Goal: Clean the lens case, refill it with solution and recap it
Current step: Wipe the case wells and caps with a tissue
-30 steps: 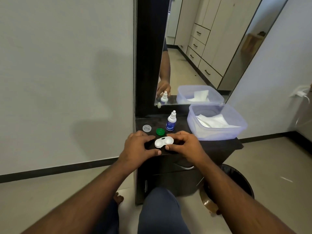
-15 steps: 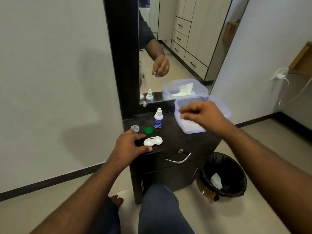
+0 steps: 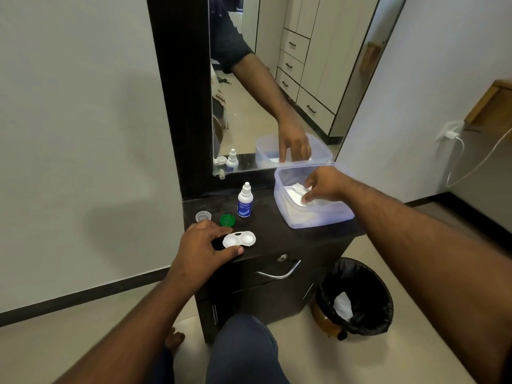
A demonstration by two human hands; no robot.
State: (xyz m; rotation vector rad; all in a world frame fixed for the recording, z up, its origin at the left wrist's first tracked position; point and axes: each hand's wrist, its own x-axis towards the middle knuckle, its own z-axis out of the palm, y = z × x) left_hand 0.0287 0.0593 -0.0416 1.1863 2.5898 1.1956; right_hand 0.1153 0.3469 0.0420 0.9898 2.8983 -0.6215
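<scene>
Right hand [image 3: 322,187] pinches tissue [image 3: 297,193], frame right: lift one sheet. Left hand [image 3: 203,249] grips lens case [image 3: 239,239]; hold steady.

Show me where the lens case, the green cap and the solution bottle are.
lens case [image 3: 239,239]: head view, middle of the white body.
green cap [image 3: 227,220]: head view, centre of the cap.
solution bottle [image 3: 245,208]: head view, blue label.

Dark tabletop [image 3: 277,231] of a small cabinet below a mirror, with five items lying directly on it. Solution bottle [image 3: 245,201] stands upright as landmark. Green cap [image 3: 227,220] just left of the bottle; clear cap [image 3: 203,216] further left. Open white lens case [image 3: 239,239] in front of the bottle. Translucent tub [image 3: 310,217] to the bottle's right.
</scene>
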